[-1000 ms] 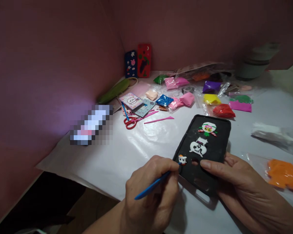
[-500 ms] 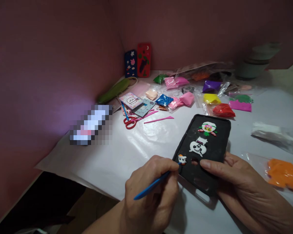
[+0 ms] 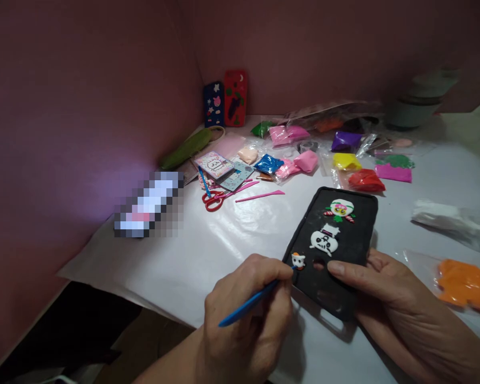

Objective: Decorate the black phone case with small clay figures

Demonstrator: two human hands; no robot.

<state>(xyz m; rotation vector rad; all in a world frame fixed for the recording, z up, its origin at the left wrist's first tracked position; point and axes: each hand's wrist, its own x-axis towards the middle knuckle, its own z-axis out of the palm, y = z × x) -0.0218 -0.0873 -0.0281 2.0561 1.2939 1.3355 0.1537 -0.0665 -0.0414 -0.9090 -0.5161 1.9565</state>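
Observation:
My left hand (image 3: 248,314) is closed round a blue modelling tool (image 3: 250,305), its thin tip at the lower edge of a small white and orange figure (image 3: 298,261). That figure sits on the left side of a black phone case (image 3: 344,245). My right hand (image 3: 388,293) grips the case from the right, thumb on its face and the other fingers hidden beneath. Higher on the case are a white figure with black markings (image 3: 324,241) and a round white, pink and green figure (image 3: 341,209). The case is held tilted above the white-covered table (image 3: 176,266).
Bags of coloured clay lie across the back, among them blue (image 3: 269,164), yellow (image 3: 346,161) and red (image 3: 367,181). Orange clay (image 3: 466,285) is at the right. Red scissors (image 3: 213,200), a pink tool (image 3: 260,196) and a blurred-out phone (image 3: 149,205) lie left. Two decorated cases lean on the wall.

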